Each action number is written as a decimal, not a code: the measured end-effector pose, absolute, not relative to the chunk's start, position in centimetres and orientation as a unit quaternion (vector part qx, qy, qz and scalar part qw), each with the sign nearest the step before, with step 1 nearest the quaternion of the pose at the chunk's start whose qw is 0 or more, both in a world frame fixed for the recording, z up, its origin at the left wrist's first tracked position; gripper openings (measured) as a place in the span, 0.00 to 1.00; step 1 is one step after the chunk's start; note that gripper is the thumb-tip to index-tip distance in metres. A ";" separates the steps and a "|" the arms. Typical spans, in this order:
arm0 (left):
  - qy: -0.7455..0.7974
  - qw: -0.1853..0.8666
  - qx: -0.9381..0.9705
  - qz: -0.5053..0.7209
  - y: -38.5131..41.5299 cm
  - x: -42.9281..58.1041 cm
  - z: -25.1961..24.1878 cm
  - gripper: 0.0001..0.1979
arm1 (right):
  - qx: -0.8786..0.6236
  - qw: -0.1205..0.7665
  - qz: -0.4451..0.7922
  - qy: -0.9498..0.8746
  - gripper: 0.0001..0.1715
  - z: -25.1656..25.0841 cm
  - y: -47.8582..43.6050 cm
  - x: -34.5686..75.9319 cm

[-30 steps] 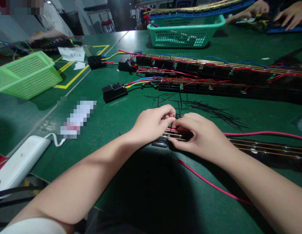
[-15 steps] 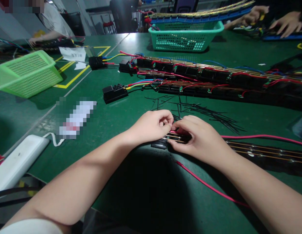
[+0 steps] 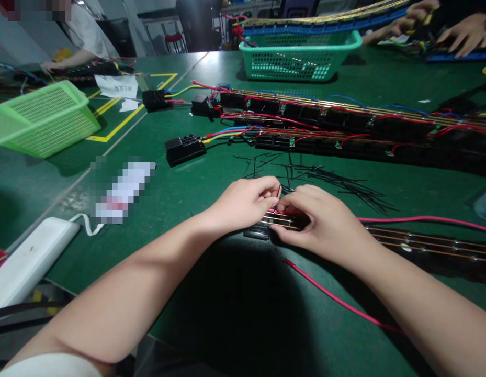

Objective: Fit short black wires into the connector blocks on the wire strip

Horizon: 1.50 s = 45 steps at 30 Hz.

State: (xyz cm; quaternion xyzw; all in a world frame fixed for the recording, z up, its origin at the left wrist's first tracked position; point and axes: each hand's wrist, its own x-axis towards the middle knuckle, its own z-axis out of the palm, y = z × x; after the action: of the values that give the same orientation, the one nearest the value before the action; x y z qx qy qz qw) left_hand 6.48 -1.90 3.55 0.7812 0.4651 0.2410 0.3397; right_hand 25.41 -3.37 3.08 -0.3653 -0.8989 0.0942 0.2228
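Note:
A long black strip with copper rods (image 3: 431,246) lies before me, its left end a ribbed black block (image 3: 257,231). At that end my left hand (image 3: 252,201) is closed, fingertips pinching a thin black cable tie (image 3: 279,192) that shows only in part. Beside it, my right hand (image 3: 319,217) is curled around the strip, thumb on the near side and fingers on the far side. A red wire (image 3: 419,219) runs along the strip's far edge and under my right hand. Nearer to me lies another red wire (image 3: 329,293) with a bare end.
Loose cable ties (image 3: 345,183) lie just beyond my hands. Farther back are wired black strips (image 3: 325,137) with a black connector (image 3: 184,150). A green basket (image 3: 290,60), a lime basket (image 3: 50,123) and a white power strip (image 3: 33,259) stand around. Co-workers' hands (image 3: 468,34) are across the table.
My left fingertips have shifted slightly, and the dark cable tie shows more clearly between them. My right hand is almost unmoved. A co-worker's hands at the back right have moved a little.

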 end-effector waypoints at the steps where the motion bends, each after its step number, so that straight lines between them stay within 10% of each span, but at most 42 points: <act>1: 0.467 0.334 0.783 0.238 -1.9 6.5 3.6 0.03 | -0.365 0.223 0.094 -0.899 0.10 3.1 -3.4 25.4; 40: 0.505 0.265 0.751 0.333 -1.0 5.1 4.3 0.04 | -0.384 0.207 0.146 -0.888 0.10 3.4 -3.3 25.2; 45: 0.556 0.446 0.683 0.157 0.5 2.8 4.6 0.16 | -0.384 0.205 0.146 -0.888 0.10 3.5 -3.3 25.3</act>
State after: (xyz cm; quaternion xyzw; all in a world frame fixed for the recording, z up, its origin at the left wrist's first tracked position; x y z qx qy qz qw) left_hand 2.78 0.47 4.65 0.6834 0.5562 0.1568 0.4462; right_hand 25.28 -3.27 3.51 -0.3838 -0.8884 0.1463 0.2051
